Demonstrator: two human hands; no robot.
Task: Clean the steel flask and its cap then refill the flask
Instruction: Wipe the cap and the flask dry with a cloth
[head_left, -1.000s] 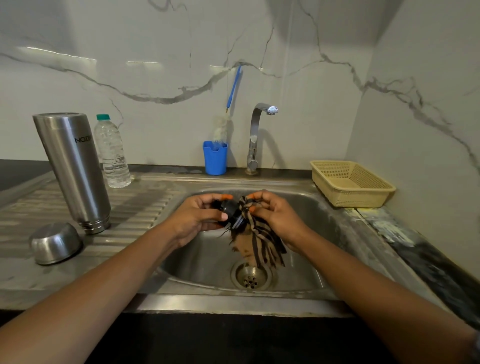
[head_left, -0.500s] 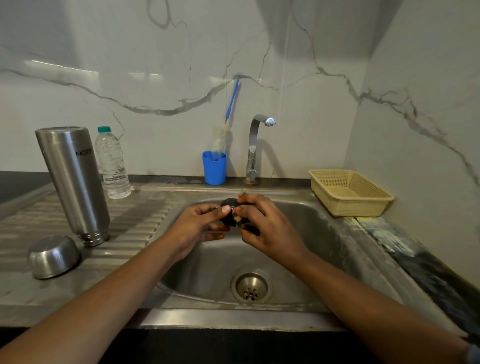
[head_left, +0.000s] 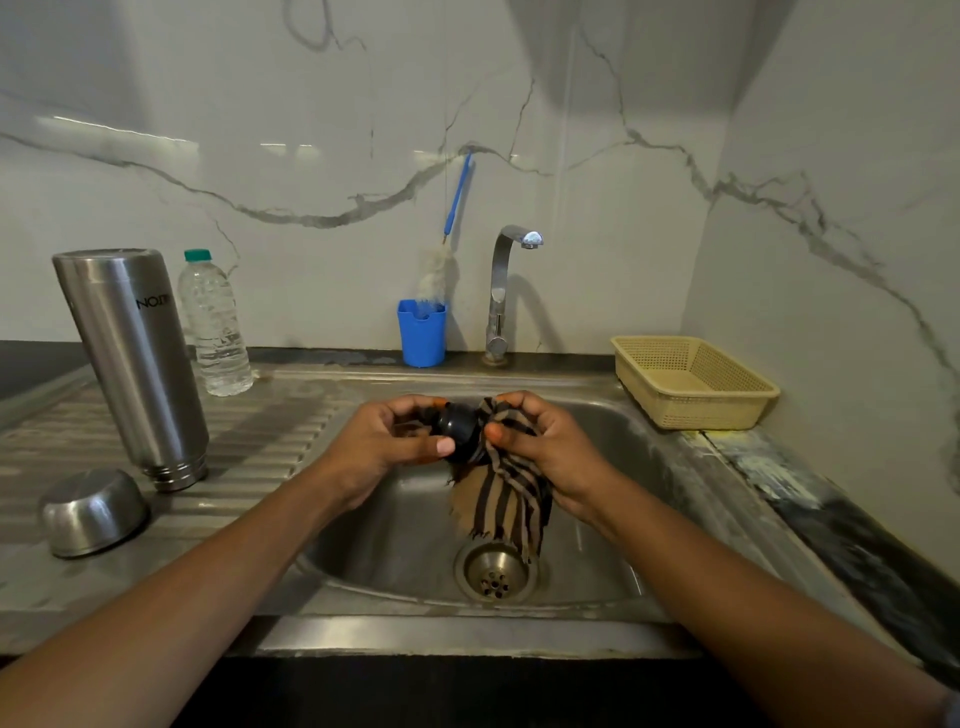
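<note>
Head view, over sink (head_left: 395, 545).

- Left hand (head_left: 400, 441): grip closed round the black cap (head_left: 457, 423), thumb across its lower edge, fingers curled over the top. Cap held in the air above the basin, just left of the right hand.
- Right hand (head_left: 550, 447): grip closed on a bunched striped cloth (head_left: 498, 499), pressed against the cap's right side. Loose end of the cloth hangs down toward the drain (head_left: 493, 571).
- Flask (head_left: 132, 358): on the ribbed worktop (head_left: 270, 431) left of the basin, mouth down, lettering upside down. Well apart from both hands.
- Steel cup (head_left: 93, 512): upside down on the worktop, near the flask's base.
- Bottle (head_left: 215, 322): upright, just behind the flask.
- Back ledge: blue holder (head_left: 422, 335) with a brush (head_left: 441, 270) in it, beside the tap (head_left: 501, 291).
- Basket (head_left: 691, 384): at the sink's right rear corner.
</note>
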